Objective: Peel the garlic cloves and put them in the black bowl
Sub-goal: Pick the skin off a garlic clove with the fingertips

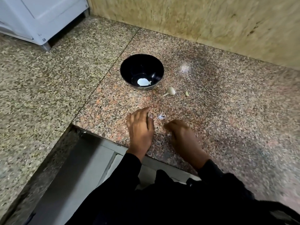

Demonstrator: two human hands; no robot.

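The black bowl (123, 70) stands on the granite counter, with a bright reflection and a small pale clove (149, 82) at its bottom. Right of the bowl lie a garlic piece with a stem (171, 91) and a small clove (187, 93). A scrap of white skin (161, 117) lies between my hands. My left hand (140, 129) rests near the counter's front edge with fingers stretched forward, holding nothing that I can see. My right hand (182, 133) is blurred, its fingertips pointing left toward the skin; whether it pinches anything is hidden by the blur.
A white appliance (40, 18) stands at the back left corner. A tiled wall (211, 26) runs behind the counter. The counter (235, 111) steps inward at the front left, with a cabinet front (84, 159) below my arms.
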